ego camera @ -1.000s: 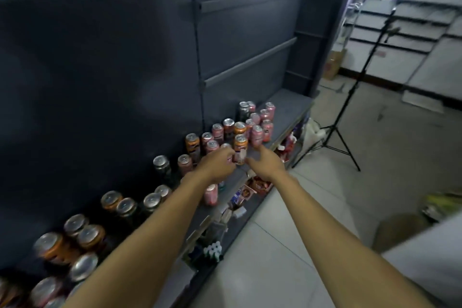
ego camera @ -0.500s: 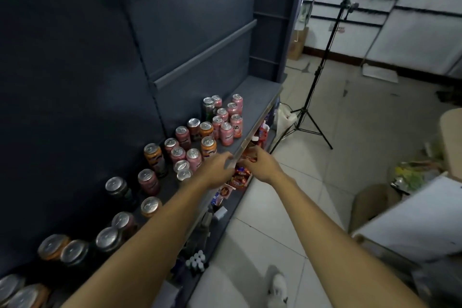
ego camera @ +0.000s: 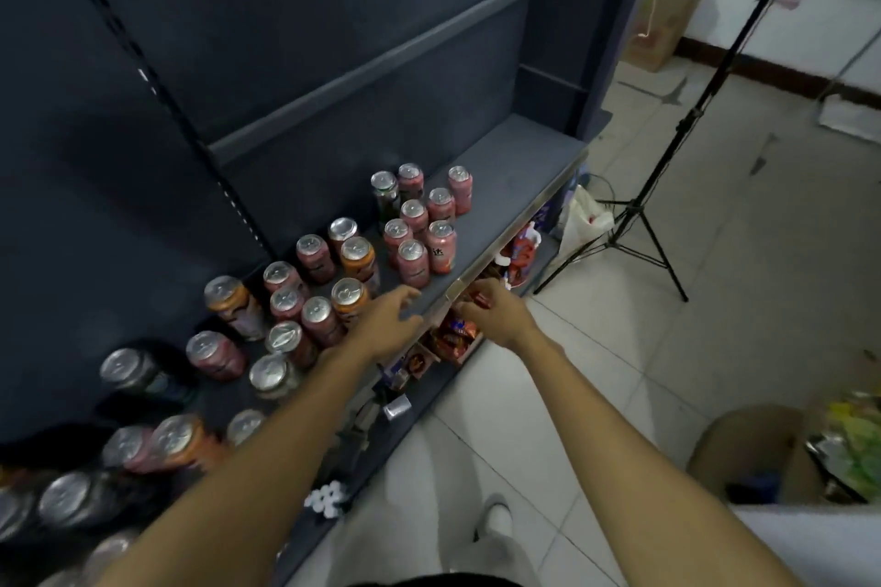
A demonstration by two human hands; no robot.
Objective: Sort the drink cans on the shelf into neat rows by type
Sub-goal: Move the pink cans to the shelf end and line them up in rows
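1. The drink cans [ego camera: 333, 281] are standing upright on the dark shelf [ego camera: 505, 186], pink, orange and dark ones mixed together; a tight pink group [ego camera: 419, 224] is sitting beyond the fingers, toward the shelf's far end.
2. The left hand [ego camera: 388, 324] is hovering just beside an orange can [ego camera: 349, 300], its fingers [ego camera: 405, 296] loosely spread and holding nothing.
3. The right hand [ego camera: 500, 312] is reaching past the shelf's front edge, fingers relaxed and holding nothing, over snack packets [ego camera: 455, 334] on the lower tier.
4. A tripod stand [ego camera: 634, 224] is standing on the tiled floor [ego camera: 715, 300], well apart from both hands.
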